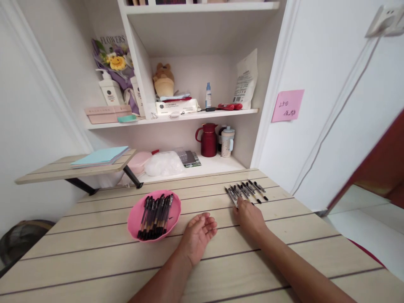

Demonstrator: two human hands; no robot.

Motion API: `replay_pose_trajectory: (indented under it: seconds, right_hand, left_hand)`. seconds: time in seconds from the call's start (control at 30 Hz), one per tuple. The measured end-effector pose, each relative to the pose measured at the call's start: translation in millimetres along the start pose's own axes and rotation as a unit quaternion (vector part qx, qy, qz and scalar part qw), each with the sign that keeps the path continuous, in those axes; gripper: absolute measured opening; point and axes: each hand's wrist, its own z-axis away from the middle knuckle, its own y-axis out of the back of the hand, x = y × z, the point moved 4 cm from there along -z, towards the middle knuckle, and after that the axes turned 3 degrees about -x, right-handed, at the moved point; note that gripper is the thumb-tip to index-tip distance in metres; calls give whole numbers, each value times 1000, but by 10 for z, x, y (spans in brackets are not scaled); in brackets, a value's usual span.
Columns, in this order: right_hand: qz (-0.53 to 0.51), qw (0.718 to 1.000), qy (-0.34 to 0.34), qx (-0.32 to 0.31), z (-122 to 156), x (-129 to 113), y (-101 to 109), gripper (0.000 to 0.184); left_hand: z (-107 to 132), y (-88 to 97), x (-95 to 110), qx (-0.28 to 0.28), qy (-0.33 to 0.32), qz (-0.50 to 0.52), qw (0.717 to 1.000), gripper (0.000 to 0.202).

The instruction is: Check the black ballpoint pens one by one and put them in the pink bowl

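A pink scalloped bowl (131,219) holds a heap of capped black gel pens (157,214), lying side by side. Further right on the wooden table, several more pens (255,191) lie in a slanted row. My right hand (251,216) is over the near left end of this row, its fingers closed on a pen (231,197); the fingertips are partly hidden. Between bowl and row rests my left hand (199,235), palm turned up, fingers loosely bent and apart, with nothing seen in it.
A small raised shelf (57,168) with blue paper (101,157) stands at the table's left. Behind the table, a white shelf unit (202,115) holds a red jug (208,141), a light cup (227,142) and a plastic bag (164,164). A cable (334,120) runs down the right wall.
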Motion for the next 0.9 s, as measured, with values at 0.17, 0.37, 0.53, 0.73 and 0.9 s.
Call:
replay_pose_trajectory:
  seconds: [0.17,0.37,0.53,0.73,0.9]
  right_hand:
    - [-18,998,64,1,284,-297,184,18]
    - [-25,994,102,-36,488,-523,216,21]
    - [11,997,69,-43,341,-343,141,20]
    - [44,998,33,-43,193,-181,62,23]
    - [57,997,21,-40,101,-164,31,26]
  left_hand:
    - [31,-71,55,2,-23,-119,993,27]
    - [173,-183,865,90,-174,-557,807,23]
    - [403,12,1589,255,-134,-841,457,22]
    - [382,390,1655,283,3,-871,403,27]
    - [340,441,1599,285,3,-865,413,22]
